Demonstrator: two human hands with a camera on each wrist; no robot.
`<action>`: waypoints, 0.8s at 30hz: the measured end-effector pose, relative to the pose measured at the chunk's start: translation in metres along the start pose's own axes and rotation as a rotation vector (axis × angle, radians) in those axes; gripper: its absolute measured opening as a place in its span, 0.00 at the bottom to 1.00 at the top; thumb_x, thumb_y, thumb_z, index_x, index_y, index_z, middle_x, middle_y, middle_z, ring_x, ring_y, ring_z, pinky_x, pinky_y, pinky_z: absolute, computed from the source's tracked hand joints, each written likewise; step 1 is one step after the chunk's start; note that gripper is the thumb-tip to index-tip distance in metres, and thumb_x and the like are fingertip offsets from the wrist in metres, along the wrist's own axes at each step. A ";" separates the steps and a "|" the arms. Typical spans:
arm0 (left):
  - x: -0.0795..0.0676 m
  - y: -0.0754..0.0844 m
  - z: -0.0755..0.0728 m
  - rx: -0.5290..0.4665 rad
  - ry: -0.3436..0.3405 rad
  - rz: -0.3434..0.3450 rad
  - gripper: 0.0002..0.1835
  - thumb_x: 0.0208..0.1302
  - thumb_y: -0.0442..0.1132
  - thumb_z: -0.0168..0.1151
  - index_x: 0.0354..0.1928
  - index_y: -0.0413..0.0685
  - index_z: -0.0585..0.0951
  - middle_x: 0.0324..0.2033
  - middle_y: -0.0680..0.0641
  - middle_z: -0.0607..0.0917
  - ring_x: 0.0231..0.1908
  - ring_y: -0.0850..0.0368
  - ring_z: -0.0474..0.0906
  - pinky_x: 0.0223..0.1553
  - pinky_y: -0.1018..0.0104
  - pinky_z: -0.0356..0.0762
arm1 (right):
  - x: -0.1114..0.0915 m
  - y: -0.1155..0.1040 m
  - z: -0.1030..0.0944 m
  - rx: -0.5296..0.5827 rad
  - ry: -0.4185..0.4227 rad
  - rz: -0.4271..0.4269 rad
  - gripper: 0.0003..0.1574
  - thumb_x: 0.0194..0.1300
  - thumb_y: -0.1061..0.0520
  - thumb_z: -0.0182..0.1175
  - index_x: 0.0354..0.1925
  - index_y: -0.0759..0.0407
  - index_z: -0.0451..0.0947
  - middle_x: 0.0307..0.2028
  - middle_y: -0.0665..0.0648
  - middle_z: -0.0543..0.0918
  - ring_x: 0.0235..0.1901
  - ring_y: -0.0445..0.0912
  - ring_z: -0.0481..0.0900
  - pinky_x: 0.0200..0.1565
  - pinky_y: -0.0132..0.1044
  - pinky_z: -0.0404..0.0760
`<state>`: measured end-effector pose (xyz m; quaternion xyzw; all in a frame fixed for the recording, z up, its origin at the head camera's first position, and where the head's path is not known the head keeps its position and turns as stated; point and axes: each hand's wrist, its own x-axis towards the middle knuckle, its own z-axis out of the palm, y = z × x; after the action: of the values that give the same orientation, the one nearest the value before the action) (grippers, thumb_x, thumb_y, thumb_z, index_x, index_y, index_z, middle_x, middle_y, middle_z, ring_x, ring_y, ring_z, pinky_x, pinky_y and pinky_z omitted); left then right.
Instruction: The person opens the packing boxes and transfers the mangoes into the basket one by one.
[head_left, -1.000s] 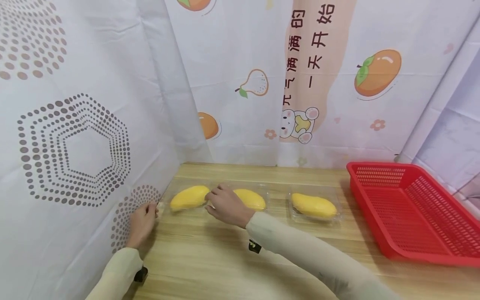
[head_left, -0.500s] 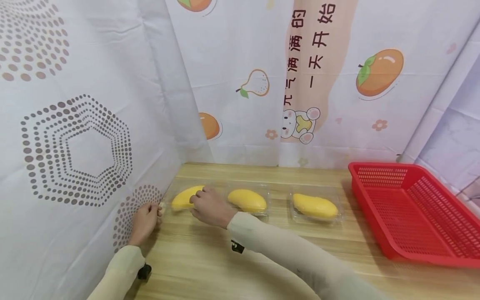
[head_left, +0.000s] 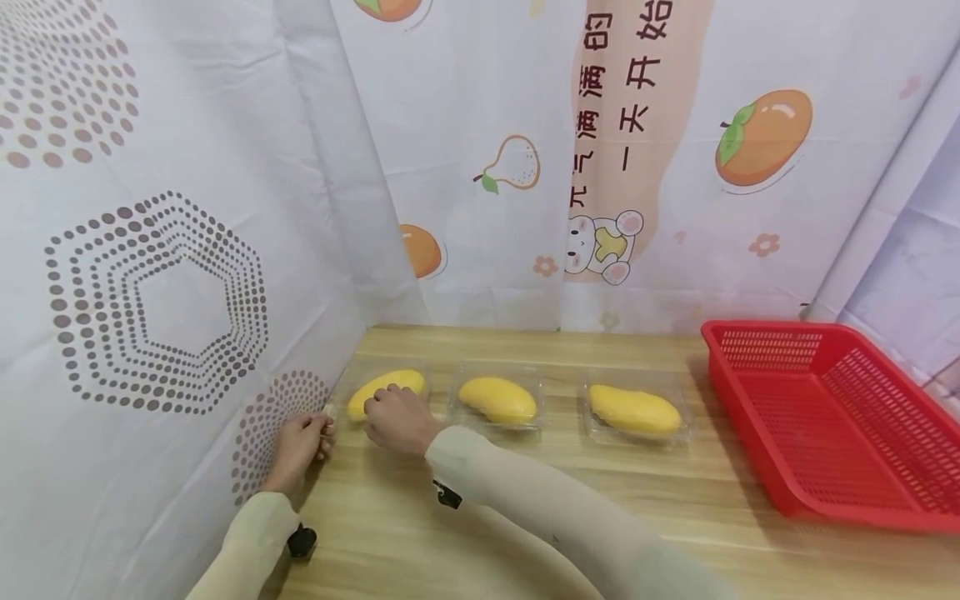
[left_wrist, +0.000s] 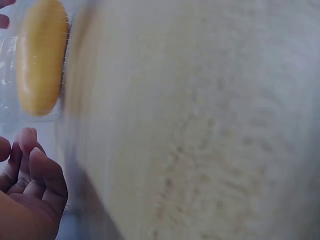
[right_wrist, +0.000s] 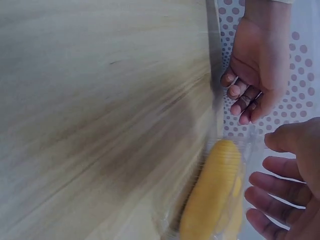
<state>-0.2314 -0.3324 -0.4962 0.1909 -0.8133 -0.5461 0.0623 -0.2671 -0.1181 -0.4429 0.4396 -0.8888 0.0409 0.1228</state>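
Three yellow mangoes stand in a row, each in its own clear plastic box. My right hand (head_left: 401, 419) is over the front of the leftmost box, partly hiding its mango (head_left: 375, 388). In the right wrist view its fingers (right_wrist: 280, 187) are spread and relaxed beside that box, with nothing between them. Off the box's left end is my left hand (head_left: 298, 442), its fingers loosely bent and nothing visible in them. The left wrist view has that hand (left_wrist: 35, 195) just short of the boxed mango (left_wrist: 42, 60).
The middle mango (head_left: 498, 400) and right mango (head_left: 636, 410) lie in their boxes along the wooden table (head_left: 420, 525). A red plastic basket (head_left: 780, 467) stands at the right. A dotted white curtain (head_left: 187, 450) borders the left side, close to my left hand.
My right hand has moved left from between the left and middle boxes to the front of the leftmost one. The left hand stays near the same spot.
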 end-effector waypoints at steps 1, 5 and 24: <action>0.001 -0.001 0.000 -0.002 0.008 -0.008 0.18 0.81 0.40 0.47 0.53 0.29 0.79 0.33 0.45 0.84 0.23 0.62 0.76 0.22 0.68 0.77 | 0.001 0.000 0.001 -0.002 0.004 -0.007 0.09 0.74 0.49 0.61 0.39 0.49 0.85 0.32 0.47 0.81 0.28 0.41 0.70 0.28 0.30 0.69; 0.002 -0.002 0.000 -0.063 0.020 -0.053 0.19 0.81 0.42 0.49 0.54 0.30 0.77 0.33 0.48 0.84 0.22 0.63 0.75 0.21 0.69 0.76 | 0.005 -0.003 0.003 0.001 -0.008 -0.024 0.10 0.74 0.49 0.61 0.41 0.51 0.86 0.35 0.47 0.83 0.31 0.41 0.73 0.31 0.31 0.72; 0.005 -0.005 0.001 -0.342 -0.097 -0.071 0.20 0.79 0.39 0.56 0.59 0.26 0.76 0.32 0.48 0.87 0.23 0.63 0.76 0.22 0.71 0.74 | 0.015 -0.014 0.011 -0.100 -0.093 -0.010 0.11 0.75 0.50 0.59 0.37 0.47 0.86 0.43 0.49 0.79 0.37 0.43 0.71 0.38 0.34 0.75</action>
<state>-0.2349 -0.3356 -0.5019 0.1795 -0.7034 -0.6869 0.0352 -0.2663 -0.1402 -0.4508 0.4387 -0.8923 -0.0248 0.1032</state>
